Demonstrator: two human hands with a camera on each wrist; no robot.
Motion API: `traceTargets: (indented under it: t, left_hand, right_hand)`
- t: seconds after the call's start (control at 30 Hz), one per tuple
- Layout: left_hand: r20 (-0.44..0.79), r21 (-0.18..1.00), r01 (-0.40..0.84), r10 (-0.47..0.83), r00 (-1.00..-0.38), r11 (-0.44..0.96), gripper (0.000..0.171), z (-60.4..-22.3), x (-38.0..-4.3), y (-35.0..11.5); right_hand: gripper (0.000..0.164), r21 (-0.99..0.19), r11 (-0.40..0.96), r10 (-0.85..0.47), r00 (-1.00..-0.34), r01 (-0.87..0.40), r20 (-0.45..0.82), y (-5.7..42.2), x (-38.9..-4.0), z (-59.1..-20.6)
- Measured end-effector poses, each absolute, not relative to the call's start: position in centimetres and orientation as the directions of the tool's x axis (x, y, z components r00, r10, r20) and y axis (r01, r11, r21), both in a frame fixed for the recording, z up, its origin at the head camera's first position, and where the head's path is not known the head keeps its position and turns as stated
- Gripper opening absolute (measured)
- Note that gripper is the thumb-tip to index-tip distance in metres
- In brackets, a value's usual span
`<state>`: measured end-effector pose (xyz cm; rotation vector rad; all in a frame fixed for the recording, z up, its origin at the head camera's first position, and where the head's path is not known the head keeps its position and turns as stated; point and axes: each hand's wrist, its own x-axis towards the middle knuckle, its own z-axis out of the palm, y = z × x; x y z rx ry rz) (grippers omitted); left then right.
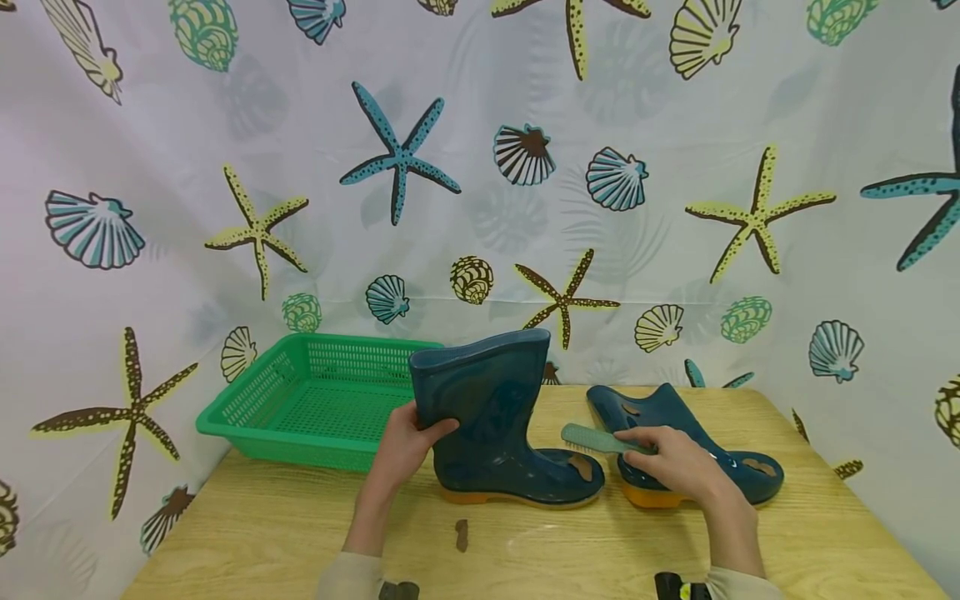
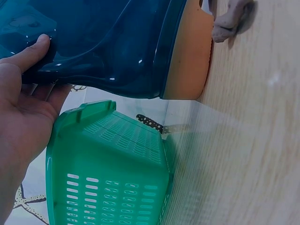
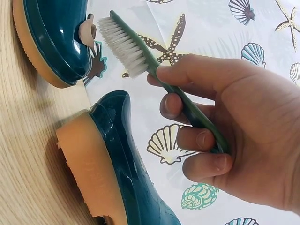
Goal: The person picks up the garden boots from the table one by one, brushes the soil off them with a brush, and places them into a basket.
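Observation:
A dark blue rubber boot [image 1: 487, 417] stands upright on the table, a brown patch of mud [image 1: 581, 467] on its toe. My left hand [image 1: 408, 442] grips its shaft from the left, thumb across the near side and fingers behind. In my right hand [image 1: 675, 462] is a green scrub brush [image 1: 592, 437] with white bristles, held by the handle. The bristles face down, apart from the boot's toe. Under and behind that hand a second blue boot [image 1: 738, 475] lies on its side, with brown patches on shaft and toe.
A green perforated plastic basket [image 1: 300, 450] stands at the back left, close behind the upright boot. One loose brown clump [image 1: 461, 535] lies on the wooden table [image 1: 555, 558] in front. A patterned curtain [image 1: 465, 233] encloses the back and sides.

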<state>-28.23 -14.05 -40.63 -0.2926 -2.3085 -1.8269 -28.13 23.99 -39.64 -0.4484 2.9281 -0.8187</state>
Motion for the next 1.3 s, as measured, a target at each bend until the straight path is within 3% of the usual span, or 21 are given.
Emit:
traceTargets:
  t: [0.43,1.03,1.3]
  left_hand:
    - [0.255,0.939,0.258,0.040,-0.966,0.226,0.017,-41.1,-28.7,-14.2]
    - [0.286,0.935,0.293,0.061,-0.956,0.202,0.028,-42.5,-29.7,-14.6]
    - [0.292,0.933,0.299,0.064,-0.954,0.199,0.027,-42.4,-29.6,-14.6]
  right_hand:
    - [0.037,-0.531,0.830,-0.249,-0.966,-0.173,-0.075,23.9,-28.1,-39.5]
    - [0.040,-0.610,0.775,-0.299,-0.946,-0.165,-0.125,25.0,-27.1,-38.5]
    - [0.039,-0.563,0.797,-0.294,-0.955,-0.219,-0.044,24.8,-27.3,-38.5]
